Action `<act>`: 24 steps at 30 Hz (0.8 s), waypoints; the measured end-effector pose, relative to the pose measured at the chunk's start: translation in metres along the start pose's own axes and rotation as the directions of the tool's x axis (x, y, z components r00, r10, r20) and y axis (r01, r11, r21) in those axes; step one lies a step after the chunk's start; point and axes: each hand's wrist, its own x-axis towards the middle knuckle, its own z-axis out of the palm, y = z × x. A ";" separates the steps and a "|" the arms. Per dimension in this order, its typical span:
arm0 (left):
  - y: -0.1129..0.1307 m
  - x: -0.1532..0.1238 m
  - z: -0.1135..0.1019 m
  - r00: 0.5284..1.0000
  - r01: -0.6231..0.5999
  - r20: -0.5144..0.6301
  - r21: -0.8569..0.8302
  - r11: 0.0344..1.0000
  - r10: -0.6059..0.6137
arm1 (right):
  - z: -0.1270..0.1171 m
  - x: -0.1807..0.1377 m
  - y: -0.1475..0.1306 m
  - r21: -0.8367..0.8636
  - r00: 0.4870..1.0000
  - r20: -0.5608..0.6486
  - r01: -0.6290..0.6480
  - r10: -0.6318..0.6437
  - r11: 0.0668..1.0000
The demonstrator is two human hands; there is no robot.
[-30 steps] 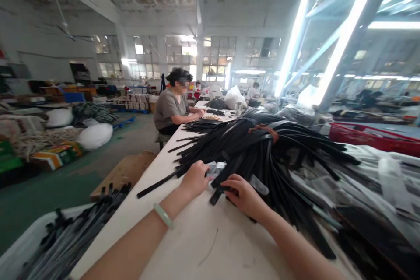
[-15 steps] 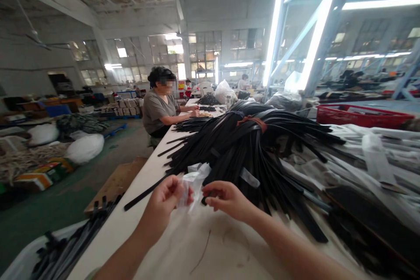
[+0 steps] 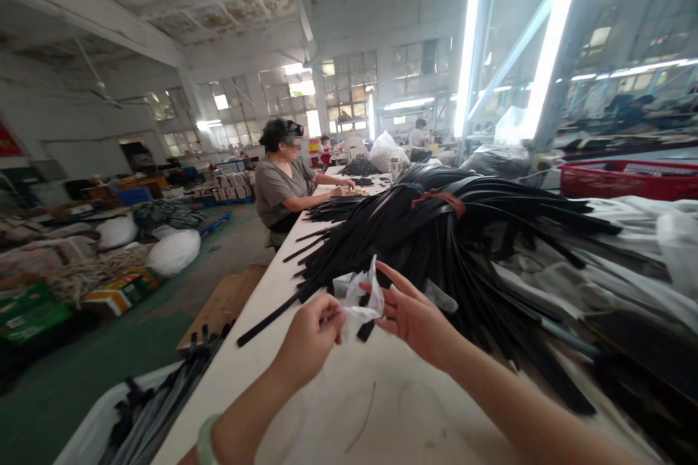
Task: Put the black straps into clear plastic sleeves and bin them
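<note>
Between my hands, over the white table (image 3: 321, 407), is a small clear plastic bag (image 3: 360, 311). My left hand (image 3: 316, 327) pinches its near left edge. My right hand (image 3: 410, 311) has its fingers spread, with fingertips at the bag's right side, where the plastic stands apart like a mouth. Just beyond lies a large heap of long black strips (image 3: 382, 232), part of it bound with a reddish-brown tie (image 3: 439, 200). One strip end shows on the table below the bag. A thin dark thread (image 3: 363, 418) lies nearer to me.
A co-worker (image 3: 286, 182) in a grey top works at the table's far left side. White plastic wrapping (image 3: 676, 232) and a red crate (image 3: 627, 179) are to the right. A white bin of strips (image 3: 103, 421) stands below the table's left edge.
My right hand has opened from curled fingers and reached to the bag, whose plastic now spreads apart. My left hand keeps its pinch. The whole view has shifted left, so things appear further right.
</note>
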 end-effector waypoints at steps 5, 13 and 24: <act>-0.006 0.015 0.020 0.989 -0.063 0.139 0.059 0.996 0.054 | -0.030 0.018 -0.018 -0.031 0.891 -0.344 0.306 -0.297 0.952; -0.032 0.016 0.027 0.985 -0.141 0.110 0.092 0.986 0.130 | -0.018 0.013 -0.010 -0.041 0.953 -0.291 0.074 -0.082 0.996; -0.040 0.026 0.012 0.802 0.584 0.499 -0.544 0.602 -0.328 | -0.024 0.016 -0.007 -0.208 0.951 -0.276 0.080 -0.137 0.975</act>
